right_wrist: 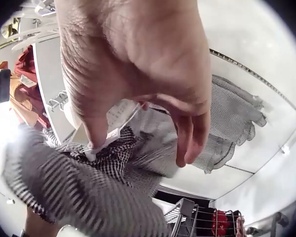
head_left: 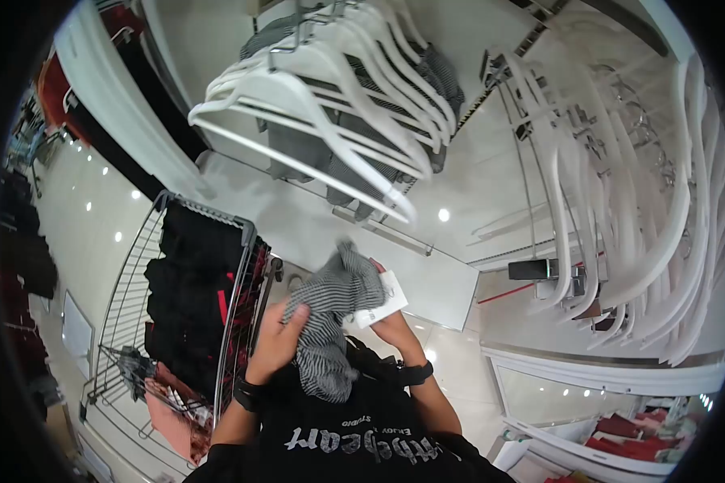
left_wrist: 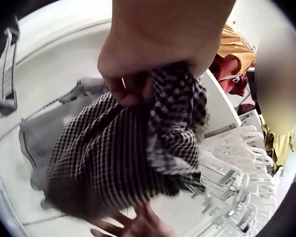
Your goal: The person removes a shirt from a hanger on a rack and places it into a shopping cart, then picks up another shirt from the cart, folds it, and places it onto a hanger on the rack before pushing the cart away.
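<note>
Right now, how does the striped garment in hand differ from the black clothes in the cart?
The striped garment has thin light and dark lines, while the black clothes look mostly plain black. The striped garment is bunched in the left hand; the black clothes lie piled inside the cart. The striped garment makes a small bundle, the black clothes a much larger heap. Both are fabric and look rumpled.
</note>
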A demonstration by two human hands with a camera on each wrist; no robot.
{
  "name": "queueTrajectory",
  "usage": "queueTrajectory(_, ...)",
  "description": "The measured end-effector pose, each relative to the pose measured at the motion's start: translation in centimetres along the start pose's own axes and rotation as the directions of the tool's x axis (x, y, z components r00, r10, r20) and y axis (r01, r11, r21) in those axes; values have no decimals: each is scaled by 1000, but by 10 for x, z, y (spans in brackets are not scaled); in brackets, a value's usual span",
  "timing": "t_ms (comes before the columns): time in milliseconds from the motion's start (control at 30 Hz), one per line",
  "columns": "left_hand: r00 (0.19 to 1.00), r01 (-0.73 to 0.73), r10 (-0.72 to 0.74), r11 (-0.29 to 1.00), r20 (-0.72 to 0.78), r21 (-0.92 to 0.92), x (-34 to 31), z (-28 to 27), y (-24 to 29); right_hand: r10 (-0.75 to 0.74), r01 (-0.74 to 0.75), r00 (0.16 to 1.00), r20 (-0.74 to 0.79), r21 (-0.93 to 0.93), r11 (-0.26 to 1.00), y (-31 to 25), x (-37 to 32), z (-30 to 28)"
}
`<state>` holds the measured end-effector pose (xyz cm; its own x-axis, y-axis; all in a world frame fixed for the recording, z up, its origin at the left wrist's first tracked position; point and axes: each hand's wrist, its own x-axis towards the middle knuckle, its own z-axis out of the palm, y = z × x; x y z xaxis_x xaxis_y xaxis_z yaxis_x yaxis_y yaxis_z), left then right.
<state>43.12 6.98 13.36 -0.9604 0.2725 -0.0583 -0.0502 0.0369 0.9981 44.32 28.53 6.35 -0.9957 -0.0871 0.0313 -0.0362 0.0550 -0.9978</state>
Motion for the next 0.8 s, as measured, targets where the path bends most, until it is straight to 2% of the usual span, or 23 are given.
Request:
queueTrajectory(33,990,21,-20,1000,139,-7,7,1,3,-9,7,998,-55,-41,999,1,0,-4)
queueTrajectory(133,980,115,-94,987,173,-110,22,-1,1,125,-118,988,-92,80,990,30,-8,-21)
queueTrajectory(233,965,242,-209,945,161,-222,36,-8,2,331,-329,943,-8,109,938,21,-7,-24)
queueTrajectory(267,966,257,-241,940,97,-223,41,-6,11,227,-227,974,6,71,971,28,-4,-22)
queueTrajectory(367,936,327,-347,789,63,-520,57,-12,12,231,-233,972,32,82,969,9,20,0)
queueTrajectory(400,924,356,-368,727,104,-587,59,-18,14,247,-247,969,4,76,966,-6,29,5)
queueTrajectory(433,915,373,-380,661,139,-651,65,-23,20,261,-260,965,-22,22,965,7,35,9)
queueTrajectory(500,896,391,-411,555,167,-734,72,-30,37,212,-223,975,68,319,921,11,54,12)
queueTrajectory(567,863,429,-439,374,251,-822,80,-45,27,191,-236,963,190,248,940,-16,55,17)
queueTrajectory(600,862,415,-448,361,235,-835,83,-46,30,181,-235,951,250,207,950,-34,57,19)
queueTrajectory(700,876,378,-431,331,218,-865,92,-46,36,-57,53,910,411,20,998,-59,64,32)
queueTrajectory(733,886,375,-401,329,232,-867,95,-49,29,-81,60,914,397,65,996,-65,64,40)
queueTrajectory(767,896,374,-370,326,247,-868,96,-50,26,-105,118,917,385,-10,993,-64,66,45)
queueTrajectory(800,886,351,-419,329,197,-877,97,-44,33,-130,173,919,372,-86,981,-63,66,50)
